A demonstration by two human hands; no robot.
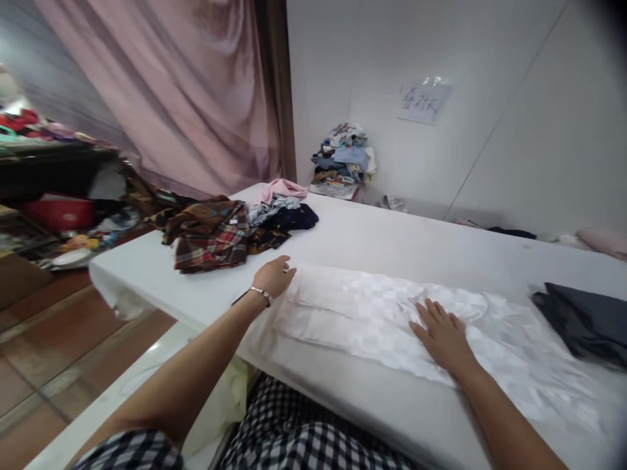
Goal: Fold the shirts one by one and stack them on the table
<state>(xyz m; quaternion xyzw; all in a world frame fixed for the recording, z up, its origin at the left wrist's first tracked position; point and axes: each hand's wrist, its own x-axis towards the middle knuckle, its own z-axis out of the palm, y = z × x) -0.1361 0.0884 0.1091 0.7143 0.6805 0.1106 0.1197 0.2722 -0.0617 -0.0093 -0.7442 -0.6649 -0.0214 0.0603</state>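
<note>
A long white garment or cloth (372, 313) with a faint checked pattern lies folded lengthwise across the table in front of me. My right hand (441, 336) rests flat on its middle, fingers spread, with small wrinkles around the fingertips. At the cloth's left end is my left hand (277, 275), a bracelet (262, 294) on its wrist. Its thumb and forefinger are apart and I see nothing between them; whether it touches the cloth I cannot tell. The cloth's right end is loose and rumpled.
The white table (392, 235) carries a pile of patterned clothes (215, 228) at left and a dark folded garment (588, 323) at right. A stack of clothes (345, 160) stands by the wall beneath a handwritten paper sign (424, 102). A pink curtain (196, 85) hangs at left.
</note>
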